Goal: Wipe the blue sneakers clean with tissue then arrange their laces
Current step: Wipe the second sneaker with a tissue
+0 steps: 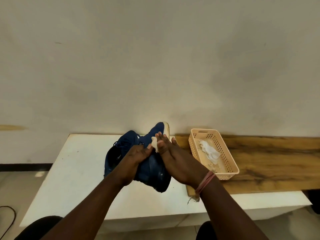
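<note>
**Wiping a raised blue sneaker over a white table**

No brand name or writing is legible; a small white mark on the far sneaker (121,149) is too blurred to read. 2 blue sneakers are visible: 1 lies on the white table (72,172), partly hidden behind the forearms; the held sneaker (154,172) is lifted, toe up. The left hand (136,153) grips its upper. The right hand (174,161), fingers nearly straight, presses 1 crumpled tissue (154,143) against the shoe. 1 peach basket (230,163) on a wooden board (268,161) holds used tissues (208,151), count unclear.
</note>
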